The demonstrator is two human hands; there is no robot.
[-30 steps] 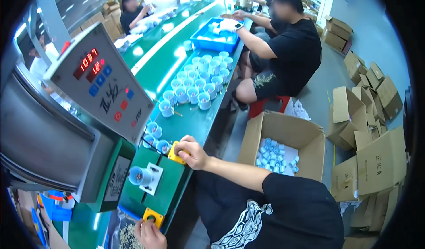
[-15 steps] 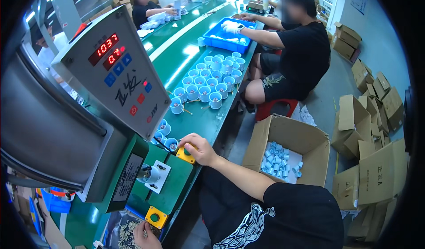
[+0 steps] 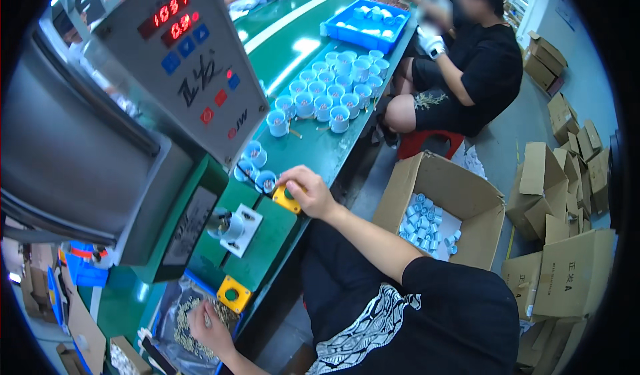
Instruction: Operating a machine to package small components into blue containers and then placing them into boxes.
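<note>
On the green bench beside the grey machine (image 3: 87,142), my right hand (image 3: 308,190) rests over a yellow button box (image 3: 287,200), fingers curled loosely downward and close together, their tips touching its top near the green button; they grip nothing. Just left of that hand sit three small blue-and-white cups (image 3: 255,165), and a metal cylinder (image 3: 225,225) stands on a white plate nearby. Lower down, my left hand (image 3: 210,328) lies in a clear bag of small pale parts (image 3: 183,322), fingers bent into the pile; whether they pinch any piece I cannot tell. A second yellow button box (image 3: 233,294) sits just above that hand. Beyond, more cups (image 3: 333,88) cluster on the bench, and an open cardboard box (image 3: 440,208) stands on the floor to my right.
</note>
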